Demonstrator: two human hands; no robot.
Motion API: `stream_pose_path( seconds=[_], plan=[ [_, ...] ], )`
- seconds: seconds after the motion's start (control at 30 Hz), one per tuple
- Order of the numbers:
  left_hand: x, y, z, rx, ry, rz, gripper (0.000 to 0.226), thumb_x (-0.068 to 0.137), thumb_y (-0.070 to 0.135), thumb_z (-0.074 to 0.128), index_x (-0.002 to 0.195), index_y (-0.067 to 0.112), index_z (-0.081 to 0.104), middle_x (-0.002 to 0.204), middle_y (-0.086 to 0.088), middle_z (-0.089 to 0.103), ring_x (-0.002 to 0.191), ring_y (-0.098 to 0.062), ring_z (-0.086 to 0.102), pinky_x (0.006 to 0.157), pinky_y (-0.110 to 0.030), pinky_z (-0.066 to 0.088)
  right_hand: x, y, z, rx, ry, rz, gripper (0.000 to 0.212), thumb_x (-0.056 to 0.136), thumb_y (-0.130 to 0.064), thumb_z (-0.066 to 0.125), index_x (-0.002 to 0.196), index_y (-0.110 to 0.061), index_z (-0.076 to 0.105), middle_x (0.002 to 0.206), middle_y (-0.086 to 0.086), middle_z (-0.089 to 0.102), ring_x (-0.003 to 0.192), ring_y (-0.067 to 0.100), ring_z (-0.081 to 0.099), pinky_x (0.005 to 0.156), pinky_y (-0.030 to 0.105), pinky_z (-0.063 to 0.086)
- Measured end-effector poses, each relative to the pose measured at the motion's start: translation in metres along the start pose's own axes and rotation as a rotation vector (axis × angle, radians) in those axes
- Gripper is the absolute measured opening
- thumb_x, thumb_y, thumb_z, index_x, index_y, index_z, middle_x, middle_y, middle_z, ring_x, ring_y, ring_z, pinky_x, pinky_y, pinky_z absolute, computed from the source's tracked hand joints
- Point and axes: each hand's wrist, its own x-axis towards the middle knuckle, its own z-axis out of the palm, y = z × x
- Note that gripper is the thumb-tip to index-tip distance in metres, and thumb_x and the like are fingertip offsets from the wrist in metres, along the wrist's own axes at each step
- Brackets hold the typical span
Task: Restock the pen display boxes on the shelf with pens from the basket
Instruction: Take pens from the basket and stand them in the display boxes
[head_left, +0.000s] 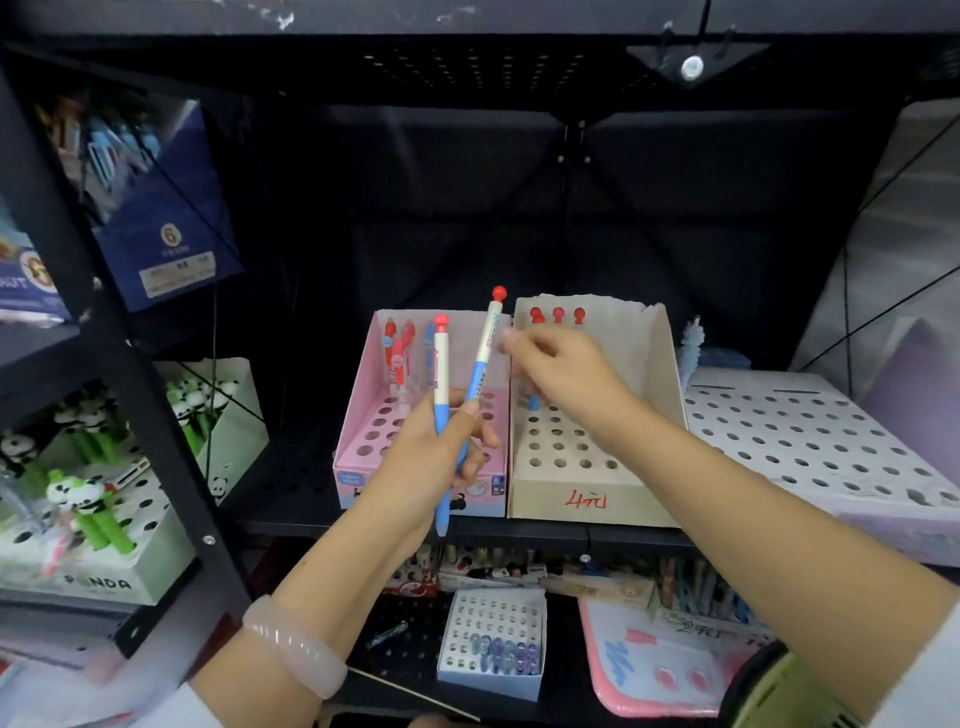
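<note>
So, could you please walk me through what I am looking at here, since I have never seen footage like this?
There is no machine here: this is one picture from a camera worn on a person's head, looking forward and down at their two bare hands in front of a dark shop shelf. The left hand holds two pens with blue barrels and red knobs on top. The right hand reaches over a beige box full of holes and pinches a blue pen standing in one of them. Three red-topped pens stand in its back row. Beside it, to the left, sits a pink box with a few pens at the back. No basket is clearly visible.
</note>
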Motion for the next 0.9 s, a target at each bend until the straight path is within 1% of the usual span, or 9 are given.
stream_pose_path(
  seconds=[0.07,0.1,0.2,0.3,0.43,0.63,0.73,0.8,0.9],
  plan=[
    [0.002,0.002,0.009,0.014,-0.034,-0.007,0.012,0.099,0.022,0.04,0.098,0.019,0.052,0.059,0.008,0.063,0.04,-0.006,0.043,0.04,-0.018,0.036,-0.009,-0.009,0.004,0.164,-0.178,0.022,0.023,0.095,-0.029,0.05,0.082,-0.018,0.065,0.062,-0.012,0.059,0.052,-0.006,0.055,0.05,0.01,0.043],
    [0.002,0.003,0.011,0.011,-0.052,-0.02,0.014,0.099,0.025,0.041,0.1,0.018,0.052,0.061,0.007,0.064,0.041,-0.008,0.045,0.04,-0.019,0.038,-0.009,-0.01,0.002,0.196,-0.173,0.022,0.023,0.096,-0.026,0.049,0.08,-0.017,0.064,0.061,-0.01,0.058,0.05,-0.005,0.055,0.048,0.01,0.043],
    [0.002,0.007,0.009,0.014,-0.034,-0.07,0.02,0.098,0.034,0.041,0.104,0.018,0.052,0.064,0.001,0.066,0.037,-0.011,0.044,0.036,-0.019,0.036,0.004,-0.005,-0.019,0.28,0.091,0.046,0.026,0.099,-0.023,0.044,0.075,-0.016,0.054,0.062,-0.001,0.056,0.044,0.0,0.053,0.047,0.016,0.047],
    [0.003,0.008,-0.001,0.016,0.06,-0.124,0.019,0.096,0.035,0.046,0.103,0.018,0.049,0.068,-0.003,0.057,0.034,-0.006,0.033,0.033,-0.016,0.027,0.015,0.012,-0.041,0.084,0.291,0.018,0.023,0.099,-0.024,0.043,0.077,-0.018,0.049,0.07,0.003,0.061,0.054,0.007,0.062,0.058,0.025,0.056],
    [0.003,0.012,-0.005,-0.134,0.076,-0.165,0.01,0.097,0.021,0.043,0.095,0.011,0.047,0.07,-0.006,0.054,0.039,-0.008,0.039,0.035,-0.017,0.031,0.014,0.04,-0.033,-0.192,0.219,0.068,0.022,0.099,-0.025,0.041,0.087,-0.01,0.051,0.083,0.018,0.065,0.076,0.033,0.065,0.073,0.047,0.055],
    [0.005,0.009,-0.014,-0.174,0.109,-0.124,0.026,0.1,0.015,0.035,0.094,0.009,0.059,0.07,-0.002,0.058,0.043,-0.006,0.045,0.04,-0.018,0.039,0.021,0.048,-0.022,-0.346,0.181,0.03,0.017,0.099,-0.028,0.041,0.09,-0.015,0.048,0.077,0.006,0.061,0.07,0.022,0.063,0.06,0.03,0.051],
    [0.002,0.005,-0.019,-0.158,0.063,-0.079,0.024,0.1,0.024,0.037,0.104,0.021,0.061,0.063,0.003,0.061,0.044,-0.008,0.045,0.041,-0.019,0.039,0.02,0.055,-0.016,-0.397,0.035,0.081,0.019,0.099,-0.026,0.041,0.089,-0.015,0.052,0.079,0.006,0.062,0.074,0.021,0.064,0.07,0.034,0.053],
    [0.002,0.003,-0.021,-0.139,0.041,-0.065,0.024,0.1,0.029,0.037,0.109,0.026,0.058,0.059,0.005,0.06,0.043,-0.007,0.042,0.039,-0.018,0.036,0.017,0.06,-0.011,-0.491,-0.045,0.117,0.024,0.099,-0.027,0.043,0.078,-0.017,0.049,0.076,0.004,0.057,0.075,0.022,0.06,0.067,0.031,0.047],
    [0.003,0.002,-0.021,-0.15,0.05,-0.071,0.024,0.102,0.021,0.03,0.111,0.018,0.052,0.055,0.005,0.059,0.042,-0.006,0.039,0.038,-0.018,0.032,0.016,0.055,-0.012,-0.529,-0.025,0.166,0.022,0.096,-0.028,0.05,0.085,-0.01,0.057,0.078,0.005,0.059,0.075,0.022,0.059,0.063,0.029,0.044]
  ],
)
